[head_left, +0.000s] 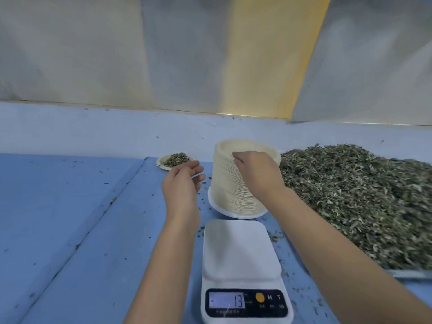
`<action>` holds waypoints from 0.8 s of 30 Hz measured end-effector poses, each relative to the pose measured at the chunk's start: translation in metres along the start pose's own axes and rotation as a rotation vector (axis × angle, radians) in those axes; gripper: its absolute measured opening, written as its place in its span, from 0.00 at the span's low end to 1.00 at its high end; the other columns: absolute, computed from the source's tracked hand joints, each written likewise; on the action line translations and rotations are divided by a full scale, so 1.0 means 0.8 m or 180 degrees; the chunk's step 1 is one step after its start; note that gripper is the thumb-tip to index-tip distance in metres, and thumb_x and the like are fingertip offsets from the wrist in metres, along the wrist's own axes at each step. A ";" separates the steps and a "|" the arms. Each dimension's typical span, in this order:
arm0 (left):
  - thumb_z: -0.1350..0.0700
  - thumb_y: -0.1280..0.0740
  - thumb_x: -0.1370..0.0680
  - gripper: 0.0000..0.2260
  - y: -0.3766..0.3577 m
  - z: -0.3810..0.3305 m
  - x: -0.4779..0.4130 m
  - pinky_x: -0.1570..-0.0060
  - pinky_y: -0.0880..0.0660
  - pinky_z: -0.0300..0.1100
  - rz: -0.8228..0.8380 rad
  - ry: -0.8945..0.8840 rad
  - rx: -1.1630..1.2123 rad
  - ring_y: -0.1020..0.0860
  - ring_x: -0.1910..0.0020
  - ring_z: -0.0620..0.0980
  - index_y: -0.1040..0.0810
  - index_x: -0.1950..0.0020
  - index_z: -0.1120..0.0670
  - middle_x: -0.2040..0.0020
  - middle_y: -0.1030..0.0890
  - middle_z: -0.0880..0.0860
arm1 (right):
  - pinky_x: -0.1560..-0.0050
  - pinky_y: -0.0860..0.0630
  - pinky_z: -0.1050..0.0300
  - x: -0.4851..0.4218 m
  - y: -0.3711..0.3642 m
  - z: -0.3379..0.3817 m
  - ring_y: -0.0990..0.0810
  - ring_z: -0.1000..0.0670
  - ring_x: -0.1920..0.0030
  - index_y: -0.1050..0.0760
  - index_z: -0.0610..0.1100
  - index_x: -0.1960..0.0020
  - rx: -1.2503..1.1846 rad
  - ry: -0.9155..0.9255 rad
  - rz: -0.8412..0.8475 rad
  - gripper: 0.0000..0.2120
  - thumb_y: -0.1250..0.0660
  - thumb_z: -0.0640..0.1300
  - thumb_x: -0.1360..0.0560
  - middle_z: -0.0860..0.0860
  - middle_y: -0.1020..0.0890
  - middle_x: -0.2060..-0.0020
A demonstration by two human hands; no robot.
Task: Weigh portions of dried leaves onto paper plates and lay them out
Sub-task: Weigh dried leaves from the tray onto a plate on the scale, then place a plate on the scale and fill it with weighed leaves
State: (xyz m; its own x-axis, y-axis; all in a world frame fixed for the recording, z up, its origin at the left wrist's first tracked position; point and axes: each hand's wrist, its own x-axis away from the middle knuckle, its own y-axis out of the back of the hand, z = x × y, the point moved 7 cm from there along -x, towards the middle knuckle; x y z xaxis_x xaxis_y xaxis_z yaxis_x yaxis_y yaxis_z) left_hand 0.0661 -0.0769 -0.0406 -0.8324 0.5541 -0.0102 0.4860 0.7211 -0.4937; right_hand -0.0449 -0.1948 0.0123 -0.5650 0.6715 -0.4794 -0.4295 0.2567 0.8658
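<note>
The right hand reaches onto a tall stack of paper plates, its fingers curled down over the near rim of the top plate and pinching it; whether that plate has lifted off the stack cannot be told. The left hand hovers just left of the stack, palm turned inward, fingers loosely spread and holding nothing. Just beyond the left hand's fingertips sits a filled plate carrying a small heap of dried leaves. To the right of the right forearm lies a large pile of dried leaves, close beside the stack. Between the two forearms, nearer the person than the stack, stands a white scale with a bare platform, its display showing minus 13. Everything rests on a blue desk strewn with leaf crumbs.
</note>
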 end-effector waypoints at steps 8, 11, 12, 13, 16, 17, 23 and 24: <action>0.64 0.42 0.23 0.12 0.000 0.002 0.003 0.70 0.28 0.30 0.0031 -0.0034 -0.0077 0.23 0.71 0.42 0.21 0.60 0.54 0.71 0.19 0.44 | 0.44 0.25 0.45 -0.012 -0.012 -0.002 0.22 0.41 0.45 0.23 0.36 0.42 -0.0057 0.0083 -0.0012 0.14 0.43 0.33 0.22 0.41 0.19 0.46; 0.64 0.41 0.23 0.12 -0.005 0.007 0.006 0.66 0.28 0.32 0.0076 0.0029 -0.0079 0.23 0.70 0.43 0.21 0.60 0.54 0.71 0.19 0.44 | 0.45 0.25 0.47 -0.013 -0.011 0.000 0.22 0.42 0.45 0.23 0.37 0.40 -0.0013 0.0165 -0.0062 0.14 0.43 0.32 0.22 0.42 0.19 0.46; 0.64 0.41 0.24 0.12 -0.007 0.010 0.007 0.67 0.28 0.32 0.0100 0.0059 -0.0071 0.23 0.70 0.43 0.21 0.60 0.54 0.71 0.19 0.45 | 0.45 0.26 0.47 -0.014 -0.011 0.002 0.23 0.42 0.45 0.24 0.37 0.40 0.0029 0.0219 -0.0089 0.15 0.43 0.31 0.22 0.42 0.20 0.46; 0.64 0.41 0.24 0.11 -0.010 0.013 0.008 0.67 0.28 0.32 0.0127 0.0087 -0.0076 0.24 0.71 0.43 0.21 0.60 0.55 0.70 0.20 0.46 | 0.46 0.26 0.48 -0.014 -0.011 0.003 0.24 0.42 0.45 0.24 0.37 0.39 0.0073 0.0266 -0.0145 0.16 0.44 0.30 0.23 0.42 0.20 0.46; 0.64 0.41 0.24 0.11 -0.015 0.018 0.011 0.66 0.28 0.32 0.0193 0.0128 -0.0153 0.24 0.71 0.42 0.20 0.60 0.55 0.69 0.19 0.46 | 0.48 0.30 0.49 -0.011 -0.007 0.001 0.27 0.42 0.46 0.25 0.36 0.40 0.0111 0.0349 -0.0439 0.19 0.45 0.27 0.26 0.41 0.21 0.48; 0.64 0.41 0.24 0.11 -0.015 0.019 0.012 0.66 0.28 0.32 0.0198 0.0122 -0.0185 0.23 0.71 0.41 0.20 0.59 0.55 0.68 0.19 0.46 | 0.48 0.31 0.49 -0.009 -0.003 0.000 0.28 0.41 0.46 0.25 0.36 0.39 0.0075 0.0371 -0.0564 0.19 0.45 0.26 0.26 0.41 0.21 0.48; 0.58 0.40 0.21 0.09 -0.021 0.008 0.015 0.61 0.24 0.36 0.0401 -0.0304 -0.0747 0.20 0.64 0.44 0.20 0.55 0.53 0.57 0.18 0.51 | 0.49 0.22 0.46 0.039 0.041 0.037 0.19 0.37 0.55 0.22 0.28 0.45 -0.0326 0.1232 -0.1851 0.18 0.35 0.21 0.34 0.37 0.18 0.56; 0.55 0.39 0.21 0.08 -0.021 0.003 0.015 0.61 0.24 0.36 0.0411 -0.0423 -0.0840 0.19 0.64 0.44 0.21 0.55 0.53 0.57 0.18 0.51 | 0.45 0.23 0.45 0.052 0.041 0.046 0.19 0.38 0.56 0.21 0.29 0.46 -0.0378 0.1392 -0.1916 0.18 0.34 0.21 0.34 0.38 0.18 0.56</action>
State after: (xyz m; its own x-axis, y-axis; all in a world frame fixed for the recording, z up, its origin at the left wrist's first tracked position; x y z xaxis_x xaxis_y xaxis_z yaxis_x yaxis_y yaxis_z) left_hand 0.0472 -0.0831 -0.0345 -0.7783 0.6014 -0.1803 0.6278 0.7410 -0.2385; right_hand -0.0569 -0.1326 0.0260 -0.4263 0.0952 -0.8995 -0.8116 0.3989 0.4269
